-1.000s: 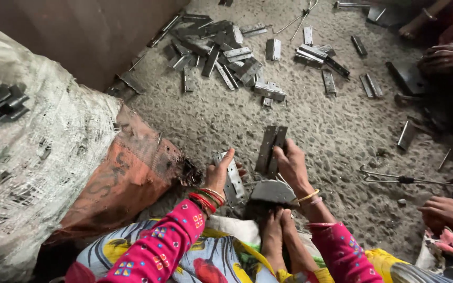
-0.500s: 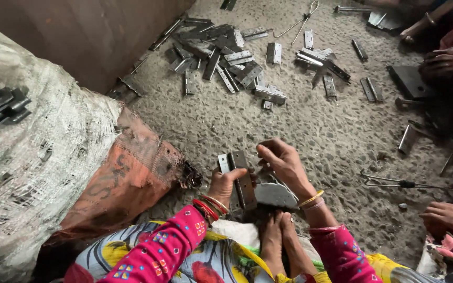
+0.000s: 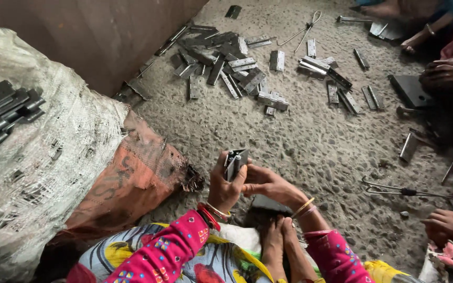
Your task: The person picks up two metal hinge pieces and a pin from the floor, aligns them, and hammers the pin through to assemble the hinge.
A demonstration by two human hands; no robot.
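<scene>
Rough concrete floor (image 3: 310,141), worked at ground level.
Near: your left hand (image 3: 225,184) grips a folded metal hinge (image 3: 235,162) upright, fingers closed round it; your right hand (image 3: 268,183) pinches its lower edge. A dark plate (image 3: 268,203) lies below, by your feet. Step, by judgement: fitting the hinge; next calls for steady alignment.
Left: sack (image 3: 43,173).
Far: loose hinge pile (image 3: 237,63).
Change: half a second ago the hinge sat lower and flatter.

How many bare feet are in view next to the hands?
2: both feet lie side by side at the bottom, just below the right hand; the left hand holds a hinge above them. Others may be hidden.
</scene>
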